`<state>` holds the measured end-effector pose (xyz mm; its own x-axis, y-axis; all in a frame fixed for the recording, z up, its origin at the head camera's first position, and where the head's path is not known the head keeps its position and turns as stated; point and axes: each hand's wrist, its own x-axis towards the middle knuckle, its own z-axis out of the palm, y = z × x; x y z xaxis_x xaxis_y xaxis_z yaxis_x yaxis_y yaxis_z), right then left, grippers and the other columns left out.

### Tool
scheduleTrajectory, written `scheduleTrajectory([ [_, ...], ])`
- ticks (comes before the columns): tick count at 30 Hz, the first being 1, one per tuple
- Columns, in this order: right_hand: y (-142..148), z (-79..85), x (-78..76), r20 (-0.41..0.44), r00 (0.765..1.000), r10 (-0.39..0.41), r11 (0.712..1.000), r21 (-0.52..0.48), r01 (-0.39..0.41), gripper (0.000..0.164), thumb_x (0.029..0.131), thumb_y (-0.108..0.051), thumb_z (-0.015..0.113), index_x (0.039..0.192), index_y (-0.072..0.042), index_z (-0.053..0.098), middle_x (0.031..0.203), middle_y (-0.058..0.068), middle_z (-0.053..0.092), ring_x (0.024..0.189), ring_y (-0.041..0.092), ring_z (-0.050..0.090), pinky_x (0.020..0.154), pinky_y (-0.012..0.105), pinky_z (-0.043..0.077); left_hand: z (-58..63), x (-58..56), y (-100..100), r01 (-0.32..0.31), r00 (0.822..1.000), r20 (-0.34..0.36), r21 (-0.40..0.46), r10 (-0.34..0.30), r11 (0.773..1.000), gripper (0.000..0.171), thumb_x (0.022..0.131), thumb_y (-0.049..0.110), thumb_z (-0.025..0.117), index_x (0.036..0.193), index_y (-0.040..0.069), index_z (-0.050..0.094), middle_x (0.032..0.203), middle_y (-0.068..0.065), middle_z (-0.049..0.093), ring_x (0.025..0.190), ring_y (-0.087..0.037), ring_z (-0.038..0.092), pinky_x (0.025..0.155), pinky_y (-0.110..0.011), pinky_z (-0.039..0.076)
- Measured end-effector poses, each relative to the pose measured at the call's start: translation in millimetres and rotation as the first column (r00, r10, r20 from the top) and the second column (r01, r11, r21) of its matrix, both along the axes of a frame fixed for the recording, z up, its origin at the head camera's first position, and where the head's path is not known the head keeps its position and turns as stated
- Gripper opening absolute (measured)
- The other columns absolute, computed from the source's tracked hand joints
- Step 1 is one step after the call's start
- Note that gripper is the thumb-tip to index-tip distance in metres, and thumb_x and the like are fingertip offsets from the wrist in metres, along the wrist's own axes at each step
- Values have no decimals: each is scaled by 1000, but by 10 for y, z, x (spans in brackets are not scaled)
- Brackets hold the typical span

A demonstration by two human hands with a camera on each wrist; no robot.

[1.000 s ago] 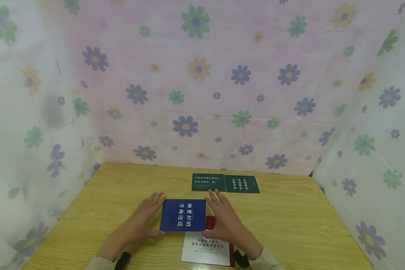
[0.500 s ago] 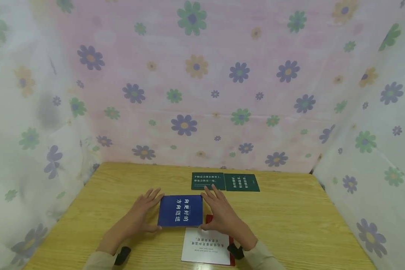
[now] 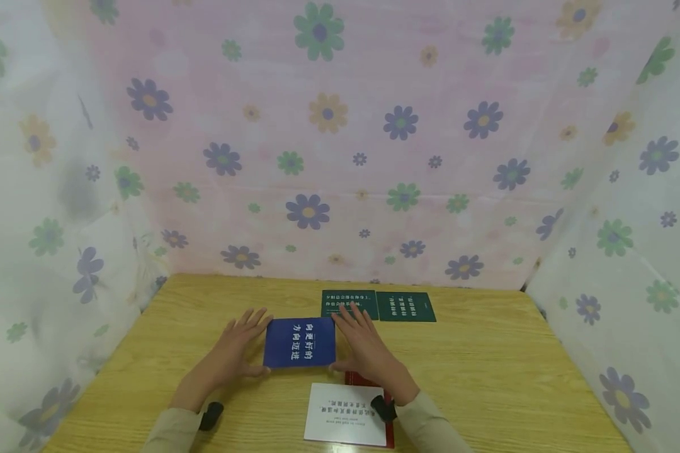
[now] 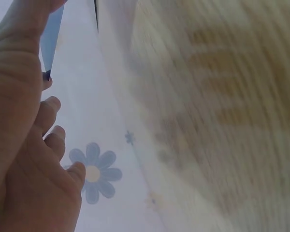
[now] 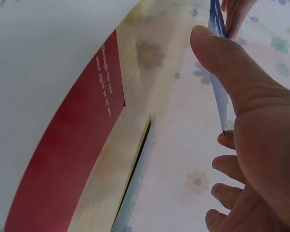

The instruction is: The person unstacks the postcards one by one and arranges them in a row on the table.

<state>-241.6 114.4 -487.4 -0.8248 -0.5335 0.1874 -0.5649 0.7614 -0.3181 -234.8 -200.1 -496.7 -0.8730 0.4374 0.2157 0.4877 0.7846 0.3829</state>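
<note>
A blue card (image 3: 286, 345) with white Chinese characters is held level above the wooden table between both hands. My left hand (image 3: 231, 352) pinches its left edge, thumb at the near corner and index finger at the far corner. On the opposite edge my right hand (image 3: 368, 347) grips the corners the same way, its other fingers spread. The right wrist view catches the blue card (image 5: 220, 92) nearly edge-on, between thumb and index fingertip. Only a thin strip of the blue card (image 4: 51, 38) appears in the left wrist view.
Two dark green cards, one on the left (image 3: 331, 308) and one on the right (image 3: 406, 307), lie side by side toward the table's back. Nearer, a white card (image 3: 334, 425) overlaps a red card (image 3: 359, 379). Flower-patterned curtains (image 3: 340, 157) enclose the table (image 3: 487, 377) on three sides.
Both hands have carried the blue card slightly away from the body and to the left. More of the white card shows, and the right fingertips now overlap the left green card.
</note>
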Motion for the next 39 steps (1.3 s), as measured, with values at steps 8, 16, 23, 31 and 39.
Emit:
scheduleTrajectory([
  [8, -46, -44, -173, 18, 1000, -7, 996, 88, 5, 104, 76, -50, 87, 156, -4, 39, 164, 20, 31, 154, 42, 19, 125, 59, 18, -5, -127, -26, -13, 999, 33, -26, 14, 1000, 103, 69, 28, 95, 153, -1, 42, 162, -24, 33, 148, -53, 24, 115, -76, 20],
  [16, -109, -87, -396, 94, 995, 14, 998, 64, -20, 98, 81, -46, 85, 157, -5, 37, 164, 19, 32, 154, 42, 22, 125, 58, 20, -52, -332, -99, -6, 995, 98, 3, 5, 1000, 103, 72, 25, 93, 154, -4, 38, 162, -26, 30, 149, -54, 20, 115, -77, 17],
  [23, -109, -95, -572, 185, 983, -9, 1000, 11, 7, 94, 85, -42, 83, 158, -8, 35, 166, 16, 29, 156, 37, 17, 127, 55, 17, -103, -569, -133, 39, 991, 129, 7, -40, 999, 99, 77, 27, 89, 153, -7, 36, 160, -31, 29, 147, -58, 19, 114, -79, 18],
  [31, -128, -146, -892, 242, 970, 9, 1000, -23, -3, 96, 82, -45, 84, 158, -10, 37, 164, 16, 34, 154, 40, 23, 123, 59, 27, -33, -792, -145, 48, 968, 247, -27, -40, 998, 95, 84, 25, 84, 156, -6, 30, 161, -33, 26, 147, -60, 15, 117, -76, 15],
  [39, -188, -186, -1110, 237, 971, -14, 1000, 8, 12, 96, 81, -47, 85, 157, -10, 39, 163, 15, 36, 152, 41, 27, 121, 57, 32, -15, -956, -164, -16, 932, 363, -14, 20, 1000, 95, 88, 26, 80, 161, 6, 23, 166, -26, 18, 151, -55, 9, 118, -74, 12],
])
